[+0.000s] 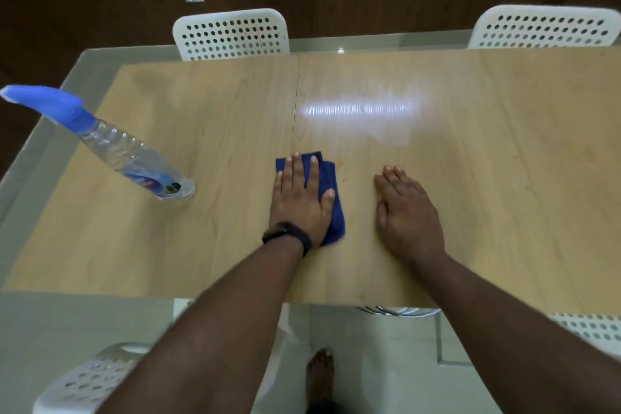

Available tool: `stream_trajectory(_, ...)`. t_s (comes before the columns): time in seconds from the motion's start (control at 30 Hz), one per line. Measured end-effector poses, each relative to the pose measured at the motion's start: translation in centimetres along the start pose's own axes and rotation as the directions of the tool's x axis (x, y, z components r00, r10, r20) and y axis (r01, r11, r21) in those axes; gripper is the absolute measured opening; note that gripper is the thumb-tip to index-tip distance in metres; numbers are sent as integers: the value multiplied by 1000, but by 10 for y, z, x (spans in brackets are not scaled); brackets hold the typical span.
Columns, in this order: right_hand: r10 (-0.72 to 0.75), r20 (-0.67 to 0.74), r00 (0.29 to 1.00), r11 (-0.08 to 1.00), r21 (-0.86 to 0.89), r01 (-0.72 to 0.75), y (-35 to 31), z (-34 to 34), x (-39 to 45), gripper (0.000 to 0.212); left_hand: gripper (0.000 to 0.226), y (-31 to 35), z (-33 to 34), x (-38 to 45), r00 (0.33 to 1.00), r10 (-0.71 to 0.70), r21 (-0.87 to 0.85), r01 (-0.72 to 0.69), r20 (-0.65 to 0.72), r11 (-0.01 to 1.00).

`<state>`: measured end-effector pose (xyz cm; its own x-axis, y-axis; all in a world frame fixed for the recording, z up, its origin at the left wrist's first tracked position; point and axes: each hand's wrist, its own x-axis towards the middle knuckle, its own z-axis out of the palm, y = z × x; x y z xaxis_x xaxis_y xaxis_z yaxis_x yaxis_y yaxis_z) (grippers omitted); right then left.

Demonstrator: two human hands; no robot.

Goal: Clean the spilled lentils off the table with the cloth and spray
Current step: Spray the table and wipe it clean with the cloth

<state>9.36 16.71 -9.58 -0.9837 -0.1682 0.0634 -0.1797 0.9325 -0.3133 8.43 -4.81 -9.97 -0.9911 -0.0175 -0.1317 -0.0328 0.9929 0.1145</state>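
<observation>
Left hand [302, 198] lies flat, fingers straight, pressing the blue cloth [331, 208] onto the table [504, 178] dead centre. Right hand [408, 212] rests open and flat at three o'clock of the cloth, holding nothing, bracing. A faint orange smear [341, 167] sits just off the cloth's one o'clock corner; no loose lentils show. The wipe looks to be in hand, and the smart play is even palm pressure, sweeping through that smear and drawing it toward the near edge, then turning to a clean fold. The spray [134, 158] stands at nine o'clock, well apart, blue trigger head pointing outward. Its label is too blurred to read, and no brand can be made out.
</observation>
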Motion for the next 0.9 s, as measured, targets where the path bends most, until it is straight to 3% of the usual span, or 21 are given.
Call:
stream_trajectory(0.2,6,-30,1000,1000,22,-5,7,9,5,59,71,23,-12,109,996,85,18,-85,18,996)
stream_trajectory(0.37,45,-37,998,998,46,-44,5,6,4,61,71,55,0,52,971,237,30,-238,30,971)
stream_trajectory(0.47,62,-44,997,998,26,-60,4,5,4,60,71,35,0,12,952,302,-21,-301,49,953)
stream_trajectory(0.57,87,-37,996,996,-16,-87,4,3,4,59,71,12,-5,18,957,287,-10,-287,34,958)
stream_trajectory(0.7,90,-17,996,995,-47,-91,1,2,1,60,74,0,-17,85,986,167,27,-167,-3,986)
stream_trajectory(0.9,100,-18,995,995,-25,-101,7,11,9,60,71,35,-27,173,995,96,17,-96,14,995)
